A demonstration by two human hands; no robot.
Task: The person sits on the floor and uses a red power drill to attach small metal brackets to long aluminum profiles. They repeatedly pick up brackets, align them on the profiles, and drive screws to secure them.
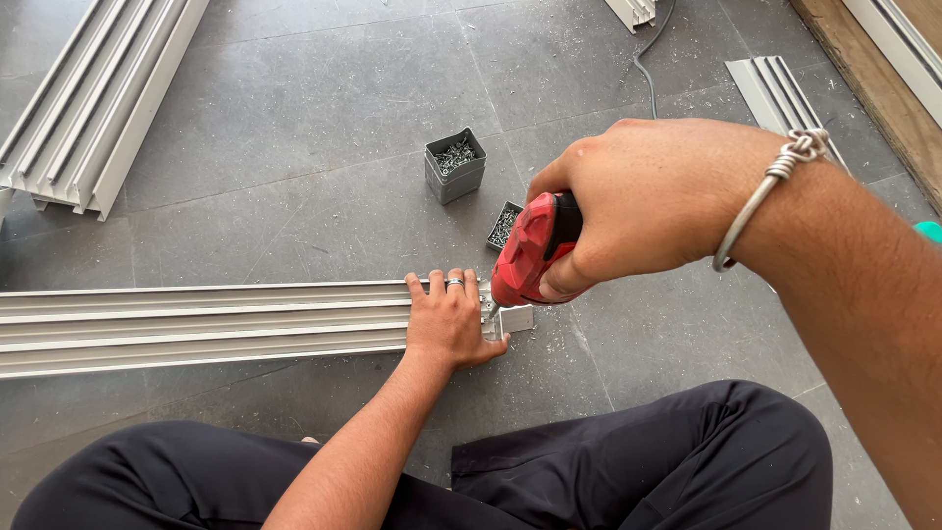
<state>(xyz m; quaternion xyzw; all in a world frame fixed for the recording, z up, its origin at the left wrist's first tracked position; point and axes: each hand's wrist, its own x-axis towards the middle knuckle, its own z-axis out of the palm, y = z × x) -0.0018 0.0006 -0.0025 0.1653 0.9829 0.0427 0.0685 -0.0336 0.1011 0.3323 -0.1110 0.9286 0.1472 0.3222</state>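
Head view: left hand (pixel 449 322) lies flat, fingers together, pressing down on the end of a long grey aluminium track profile (pixel 196 326) lying on the floor (pixel 324 108). Right hand (pixel 643 201) is wrapped tight around a red power screwdriver (pixel 530 250), bit tip down at the profile end just beside the left hand's fingertips. A small metal bracket piece (pixel 516 318) sits at that end. Two small grey boxes of screws (pixel 455 165) (pixel 504 225) stand just behind. More profiles (pixel 88 98) lie far left, well apart. Metal bangle (pixel 775 182) on right wrist.
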